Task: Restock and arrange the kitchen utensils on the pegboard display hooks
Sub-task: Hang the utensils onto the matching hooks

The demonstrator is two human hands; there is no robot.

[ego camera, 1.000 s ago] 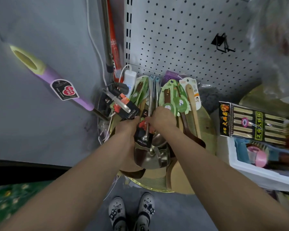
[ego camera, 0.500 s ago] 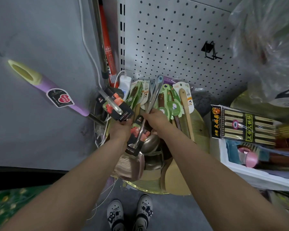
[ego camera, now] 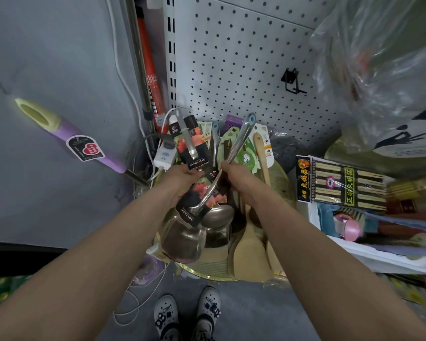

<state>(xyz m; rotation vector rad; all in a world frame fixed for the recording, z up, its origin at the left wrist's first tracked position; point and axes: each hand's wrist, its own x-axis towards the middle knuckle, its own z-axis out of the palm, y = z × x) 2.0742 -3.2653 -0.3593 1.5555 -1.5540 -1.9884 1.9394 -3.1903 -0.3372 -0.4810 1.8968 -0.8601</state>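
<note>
Shoes: a pair of patterned shoes (ego camera: pixel 187 316) stands on the grey floor (ego camera: pixel 268 311), toes toward the wall.
Left hand: the left hand (ego camera: pixel 180 179) shows its back. Its fingers are curled round the lower stem of a carded steel utensil (ego camera: pixel 194 148) that points up and away — the fingertips themselves are hidden.
Right hand: the right hand (ego camera: pixel 240 179), just beside the left, has its fingers wrapped round the handle of a steel spatula (ego camera: pixel 182 242).
Spatula position: it slants from a blue-tipped end near the foot of the pegboard down to a broad blade below both hands, with a black label card round its neck.
Ladle: the bowl of a steel ladle (ego camera: pixel 218 216) sits close against the right of the spatula's neck.
Cluster: wooden spatulas (ego camera: pixel 250 249) and green-carded utensils (ego camera: pixel 245 153) stand behind and right of the hands, over a round bamboo tray (ego camera: pixel 284 177).
Right side: a pack of chopsticks (ego camera: pixel 340 185) lies at the far edge of a white bin (ego camera: pixel 379 257).
Left side: a purple-handled tool (ego camera: pixel 84 141) leans out from the corner, and a white power strip (ego camera: pixel 165 156) lies near it.
Pegboard: the white pegboard (ego camera: pixel 231 57) rises behind the cluster, carrying one black hook (ego camera: pixel 293 81) — well above the utensils.
Upper right: a clear plastic bag (ego camera: pixel 379 57), blurred.
</note>
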